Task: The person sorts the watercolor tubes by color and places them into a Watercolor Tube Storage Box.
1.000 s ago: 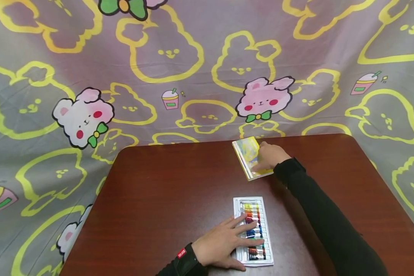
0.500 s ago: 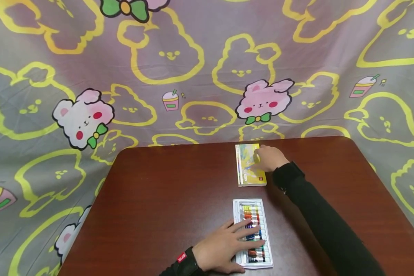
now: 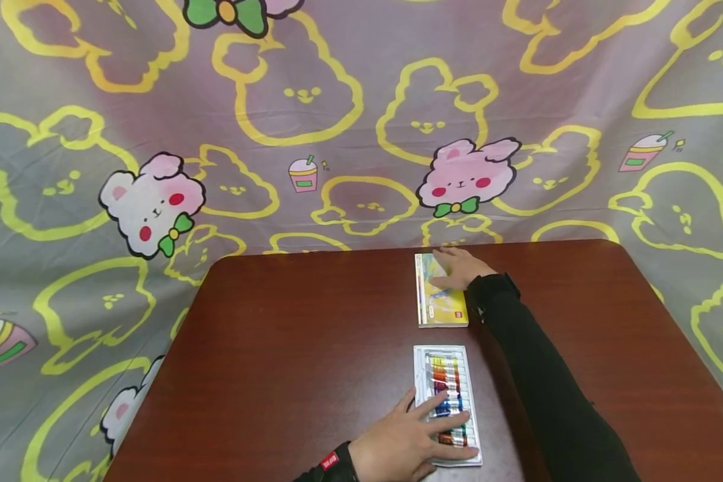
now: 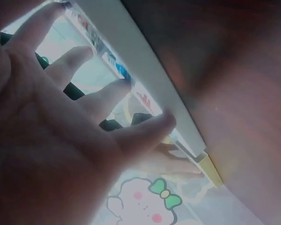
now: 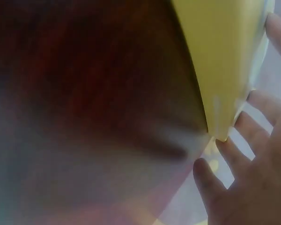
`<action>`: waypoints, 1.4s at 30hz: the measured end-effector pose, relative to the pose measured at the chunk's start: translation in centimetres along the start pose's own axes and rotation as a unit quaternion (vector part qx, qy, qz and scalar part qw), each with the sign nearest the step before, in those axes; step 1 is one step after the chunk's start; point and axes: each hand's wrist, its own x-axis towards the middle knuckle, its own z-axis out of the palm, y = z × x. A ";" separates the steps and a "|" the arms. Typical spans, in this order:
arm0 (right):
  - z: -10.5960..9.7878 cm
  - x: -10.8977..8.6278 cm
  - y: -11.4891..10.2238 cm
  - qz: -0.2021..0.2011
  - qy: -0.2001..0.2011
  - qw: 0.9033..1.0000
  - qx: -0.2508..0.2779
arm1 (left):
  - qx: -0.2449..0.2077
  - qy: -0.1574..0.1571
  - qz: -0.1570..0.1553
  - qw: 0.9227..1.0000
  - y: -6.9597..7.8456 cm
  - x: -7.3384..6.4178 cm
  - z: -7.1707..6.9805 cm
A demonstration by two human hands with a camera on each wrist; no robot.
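A white tray (image 3: 420, 375) of small paint tubes lies on the brown table near the front. Over its lower half spreads my left hand (image 3: 400, 438), fingers straight and apart, fingertips on the tubes. In the left wrist view those fingers (image 4: 145, 133) reach to the tray's edge (image 4: 145, 56). Farther back lies a yellow box (image 3: 442, 313) with a picture on its lid, squared to the table. My right hand (image 3: 460, 268) rests lightly at its far right corner, fingers extended. The right wrist view shows the box's yellow side (image 5: 215, 61) with spread fingertips along its top edge.
The brown table (image 3: 301, 335) ends at a back edge just behind the yellow box. A hanging cloth (image 3: 361, 120) printed with bears and bunnies stands behind it and along both sides.
The yellow box has turned from slanted to straight and shifted slightly nearer. My right hand then loosened, its fingers opening out. My left hand stays on the tray, shifted a little toward me.
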 end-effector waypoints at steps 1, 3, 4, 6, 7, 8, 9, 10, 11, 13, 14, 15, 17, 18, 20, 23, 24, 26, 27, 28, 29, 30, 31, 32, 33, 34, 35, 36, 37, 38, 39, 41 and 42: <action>0.1 0.0 0.1 0.002 -0.002 1.000 0.004 | 0.002 0.001 -0.001 1.000 0.0 0.0 0.0; 0.4 -0.1 0.2 -0.003 -0.003 1.000 0.002 | 0.004 0.005 -0.004 1.000 0.0 0.0 0.0; 0.5 -0.2 0.2 -0.005 -0.002 1.000 0.002 | 0.004 0.005 -0.007 1.000 0.0 0.1 0.0; 0.6 -0.4 0.1 -0.008 0.004 1.000 0.004 | 0.004 0.007 -0.013 1.000 -0.1 0.1 0.0; 0.6 -0.5 0.0 -0.011 0.007 1.000 0.005 | 0.004 0.009 -0.015 1.000 -0.1 0.2 0.0; 0.6 -0.5 -0.1 -0.012 0.009 1.000 0.004 | 0.003 0.012 -0.019 1.000 -0.2 0.3 0.0; 0.6 -0.6 -0.2 -0.012 0.010 1.000 0.006 | 0.002 0.015 -0.022 1.000 -0.2 0.4 0.1; 0.7 -0.7 -0.3 -0.010 0.011 1.000 0.005 | 0.001 0.018 -0.025 1.000 -0.2 0.5 0.1; 0.7 -0.7 -0.3 -0.009 0.012 1.000 0.004 | 0.003 0.022 -0.028 0.999 -0.2 0.6 0.2; 0.7 -0.9 -0.5 -0.009 0.014 1.000 0.005 | 0.006 0.028 -0.034 0.999 -0.2 0.7 0.2; 0.6 -1.0 -0.5 -0.009 0.015 1.000 0.005 | 0.008 0.031 -0.036 0.999 -0.2 0.8 0.3; 0.6 -1.1 -0.5 -0.011 0.017 1.000 0.004 | 0.011 0.032 -0.037 0.999 -0.1 0.8 0.3; 0.4 -1.3 -0.5 -0.017 0.020 1.000 0.001 | 0.009 0.029 -0.039 0.999 0.0 1.0 0.3; 0.2 -1.3 -0.5 -0.020 0.022 1.000 0.002 | 0.008 0.026 -0.040 0.999 0.1 1.0 0.2; 0.1 -1.4 -0.2 -0.024 0.023 0.999 0.004 | 0.006 0.017 -0.042 0.999 0.2 1.1 0.1; -0.1 -1.4 0.1 -0.020 0.022 0.999 0.016 | 0.007 0.002 -0.045 0.999 0.3 1.3 0.0; -0.2 -1.4 0.2 -0.019 0.021 0.999 0.017 | 0.010 -0.002 -0.045 0.999 0.3 1.3 -0.1; -0.3 -1.5 0.3 -0.019 0.020 0.999 0.019 | 0.016 -0.006 -0.044 0.999 0.3 1.4 -0.1; -0.3 -1.5 0.2 -0.021 0.020 0.999 0.020 | 0.019 -0.006 -0.043 0.999 0.3 1.3 -0.1; -0.4 -1.6 0.2 -0.022 0.022 0.999 0.022 | 0.021 -0.005 -0.041 0.999 0.3 1.3 -0.1; -0.4 -1.6 0.2 -0.021 0.023 0.999 0.021 | 0.024 -0.003 -0.037 0.999 0.3 1.3 -0.2; -0.5 -1.7 0.1 -0.019 0.025 0.999 0.022 | 0.024 -0.002 -0.034 0.999 0.3 1.2 -0.1; -0.6 -1.7 0.1 -0.017 0.027 0.999 0.023 | 0.021 -0.003 -0.032 0.999 0.2 1.1 -0.2; -0.7 -1.8 0.1 -0.013 0.029 0.999 0.025 | 0.021 -0.005 -0.030 0.999 0.1 1.0 -0.2; -0.8 -1.8 0.1 -0.004 0.033 0.999 0.029 | 0.016 -0.009 -0.028 0.999 0.0 0.9 -0.2; -0.9 -1.9 0.1 0.005 0.037 0.999 0.030 | 0.010 -0.013 -0.027 0.999 -0.1 0.8 -0.2; -0.9 -1.9 0.2 0.012 0.040 0.999 0.029 | 0.003 -0.018 -0.026 0.999 -0.2 0.7 -0.2; -0.9 -2.0 0.2 0.018 0.044 0.998 0.032 | -0.005 -0.023 -0.026 0.999 -0.3 0.6 -0.2; -0.8 -2.0 0.2 0.024 0.048 0.998 0.032 | -0.010 -0.026 -0.025 0.999 -0.4 0.6 -0.3; -0.8 -2.0 0.1 0.030 0.049 0.998 0.034 | -0.014 -0.028 -0.025 0.999 -0.5 0.5 -0.2; -0.7 -2.1 0.0 0.035 0.049 0.998 0.034 | -0.020 -0.029 -0.025 0.999 -0.5 0.4 -0.2; -0.4 -2.2 -0.7 0.046 0.048 0.997 0.030 | -0.027 -0.026 -0.022 0.999 -0.6 0.3 -0.1; -0.2 -2.2 -1.2 0.055 0.047 0.997 0.023 | -0.028 -0.024 -0.021 0.999 -0.6 0.3 0.0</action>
